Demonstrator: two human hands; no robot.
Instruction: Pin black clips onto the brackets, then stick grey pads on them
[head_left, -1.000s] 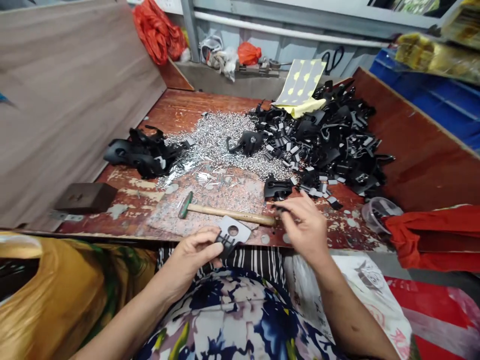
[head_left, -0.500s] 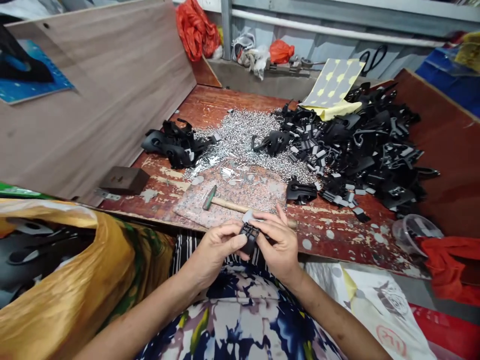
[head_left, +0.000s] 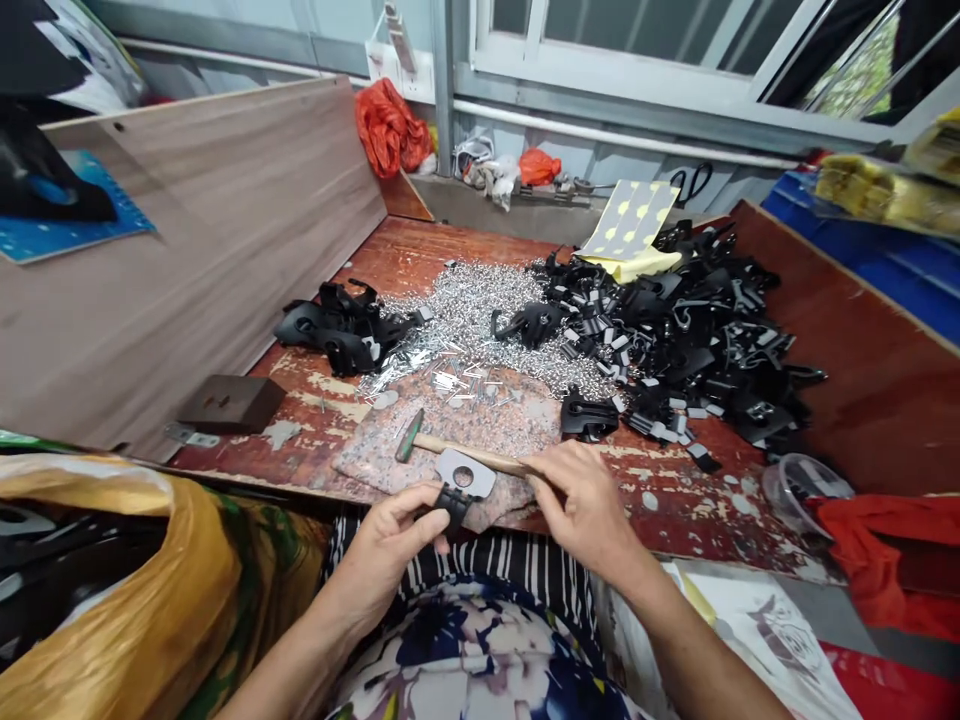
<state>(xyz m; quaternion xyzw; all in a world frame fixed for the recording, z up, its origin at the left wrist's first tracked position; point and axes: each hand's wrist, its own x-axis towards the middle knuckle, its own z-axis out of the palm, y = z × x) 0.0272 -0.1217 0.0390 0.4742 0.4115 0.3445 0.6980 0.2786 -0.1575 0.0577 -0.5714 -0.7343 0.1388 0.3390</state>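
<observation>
Pinched in my left hand (head_left: 386,535) is a small black plastic clip (head_left: 452,503) with a flat grey plate (head_left: 475,482) that has a round hole in it. It is held over the near edge of a speckled stone slab (head_left: 375,455). My right hand (head_left: 585,495) has its fingers closed on the handle end of a hammer (head_left: 435,443). The hammer lies across the slab, its small green-marked head to the left. Loose metal pins (head_left: 454,382) are scattered at the slab's far side.
A heap of tiny shiny metal pieces (head_left: 480,300) covers the bench middle. Black plastic parts pile up at the right (head_left: 675,320) and the left (head_left: 337,325). A brown block (head_left: 231,403) sits at the left, a clear tub (head_left: 806,490) at the right. A yellow bag (head_left: 195,570) stands below left.
My right hand has left the black clip and moved right onto the hammer handle. My left hand has shifted left with the clip, whose grey plate now faces up. The view has tilted upward.
</observation>
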